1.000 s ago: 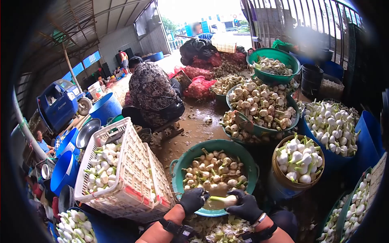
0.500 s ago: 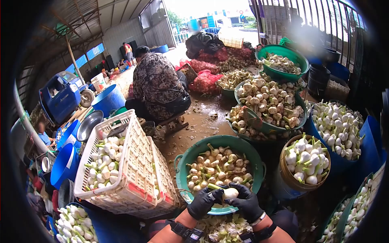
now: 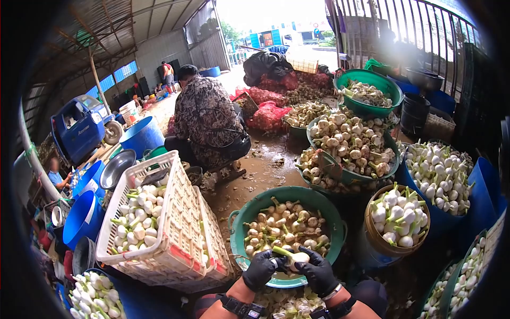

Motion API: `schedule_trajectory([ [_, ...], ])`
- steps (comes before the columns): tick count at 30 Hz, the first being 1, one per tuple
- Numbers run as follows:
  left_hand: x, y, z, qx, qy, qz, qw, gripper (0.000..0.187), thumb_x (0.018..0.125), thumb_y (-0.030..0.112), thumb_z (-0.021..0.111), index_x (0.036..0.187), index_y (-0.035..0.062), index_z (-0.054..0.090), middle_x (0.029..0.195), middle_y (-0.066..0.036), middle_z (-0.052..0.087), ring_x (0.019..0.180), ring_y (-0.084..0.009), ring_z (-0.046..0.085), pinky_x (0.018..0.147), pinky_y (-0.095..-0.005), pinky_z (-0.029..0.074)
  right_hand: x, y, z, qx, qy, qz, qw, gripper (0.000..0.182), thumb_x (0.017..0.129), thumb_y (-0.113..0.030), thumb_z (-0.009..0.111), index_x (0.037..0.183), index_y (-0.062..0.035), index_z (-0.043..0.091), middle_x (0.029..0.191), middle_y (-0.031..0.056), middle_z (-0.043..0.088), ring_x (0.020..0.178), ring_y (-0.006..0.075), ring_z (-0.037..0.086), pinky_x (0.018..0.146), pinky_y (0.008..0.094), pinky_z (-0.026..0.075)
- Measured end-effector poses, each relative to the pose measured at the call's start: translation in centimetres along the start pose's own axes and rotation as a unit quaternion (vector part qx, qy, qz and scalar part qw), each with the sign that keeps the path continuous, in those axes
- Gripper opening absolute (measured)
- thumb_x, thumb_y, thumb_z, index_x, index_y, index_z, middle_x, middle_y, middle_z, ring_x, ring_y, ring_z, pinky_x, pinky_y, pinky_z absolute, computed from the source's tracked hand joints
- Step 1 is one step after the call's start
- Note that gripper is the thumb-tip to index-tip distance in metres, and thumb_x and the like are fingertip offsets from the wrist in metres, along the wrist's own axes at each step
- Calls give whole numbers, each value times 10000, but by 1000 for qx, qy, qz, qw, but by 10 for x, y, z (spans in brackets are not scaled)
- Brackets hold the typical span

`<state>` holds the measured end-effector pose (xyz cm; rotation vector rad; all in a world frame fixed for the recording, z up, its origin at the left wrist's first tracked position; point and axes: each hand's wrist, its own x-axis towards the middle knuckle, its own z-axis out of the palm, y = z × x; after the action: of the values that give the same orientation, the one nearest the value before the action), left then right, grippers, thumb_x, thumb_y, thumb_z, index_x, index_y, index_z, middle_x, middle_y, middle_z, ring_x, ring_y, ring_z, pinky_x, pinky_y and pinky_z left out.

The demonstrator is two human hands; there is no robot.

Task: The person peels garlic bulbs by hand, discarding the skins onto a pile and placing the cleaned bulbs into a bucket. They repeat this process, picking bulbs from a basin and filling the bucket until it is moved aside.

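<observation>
The right hand [image 3: 319, 274], in a black glove, has its fingers clamped on the round end of a pale garlic bulb [image 3: 299, 258]. The left hand [image 3: 260, 271], also gloved, is curled against the underside of the bulb's green stem — whether its fingers grip the stem or something else cannot be told. The bulb is held tilted, stem up and to the left, above the near part of a green tub [image 3: 240, 234].

Sound handling here, in my judgement: firm support at the round end, the left fingers kept low on the stem for control, and the bulb held over the tub — a wet surface would slip easily under a loose grip.

Inside the tub lie browner, unpeeled-looking bulbs [image 3: 284, 226] in murky water. Below its near rim is a heap of peelings [image 3: 292, 305]. To the left stands a white crate [image 3: 178, 223] of pale bulbs; to the right, a bucket [image 3: 367, 245] of similar ones. Beyond, a seated co-worker [image 3: 207, 117] faces away.
</observation>
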<state>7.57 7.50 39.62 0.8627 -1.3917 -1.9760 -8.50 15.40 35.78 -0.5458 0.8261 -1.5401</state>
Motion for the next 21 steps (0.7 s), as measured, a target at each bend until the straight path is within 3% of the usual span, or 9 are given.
schedule_trajectory([
  [7,14,-25,-9,258,4,91,962,222,805,95,614,1017,31,632,873,-76,663,793,-136,621,718,-296,490,1,-2,-7,-168,14,19,985,365,900,-149,565,1194,36,451,1075,124,587,870,207,630,737,295,531],
  [10,16,-41,-20,342,-5,209,916,278,755,105,642,1027,47,635,923,-107,645,845,-195,620,744,-322,481,-7,-6,-17,-438,-191,-282,832,273,904,-205,553,1107,-29,505,897,100,606,744,190,625,655,313,532],
  [11,17,-37,-19,458,-51,232,857,327,730,109,653,1052,61,623,921,-122,618,854,-264,603,746,-335,472,-13,-8,-12,-407,-208,-274,846,241,889,-194,565,1069,-38,530,854,99,619,733,200,628,647,332,537],
  [12,14,-40,-14,435,-65,302,846,351,741,119,655,1086,74,606,862,-126,593,810,-300,584,719,-345,466,-16,11,-21,-220,-208,-26,953,266,874,-241,577,1053,-47,545,871,103,624,735,216,628,636,319,529],
  [14,9,-43,-13,400,-52,306,862,335,738,122,664,1062,70,598,854,-130,588,801,-311,577,711,-342,465,-9,14,-28,163,-121,348,915,323,873,-306,554,1076,-55,540,896,107,621,759,233,626,632,330,522],
  [15,6,-38,-11,420,-29,236,875,264,780,113,640,1034,56,597,923,-113,615,845,-270,595,745,-329,472,-9,9,-19,166,-46,355,919,359,873,-340,531,1088,-53,533,912,121,612,774,246,620,637,352,521],
  [17,7,-29,-7,182,-6,103,978,187,860,111,574,1027,26,586,879,-63,639,754,-152,608,685,-284,493,-4,-2,-25,216,-54,297,928,371,882,-316,525,1101,-18,521,983,145,602,841,261,618,691,376,525],
  [19,0,-20,-14,6,-46,-51,998,198,881,137,564,1030,8,579,781,-37,632,655,-81,586,610,-237,488,1,-9,-22,208,-7,236,949,375,895,-297,504,1118,4,513,1020,147,596,868,254,612,722,370,524],
  [21,-4,-15,-5,-44,-67,-10,997,360,873,149,582,1205,20,528,922,-41,634,712,-88,581,633,-229,481,0,-13,-16,189,-24,206,960,385,911,-279,471,1157,16,501,1040,141,593,885,231,606,762,352,519],
])
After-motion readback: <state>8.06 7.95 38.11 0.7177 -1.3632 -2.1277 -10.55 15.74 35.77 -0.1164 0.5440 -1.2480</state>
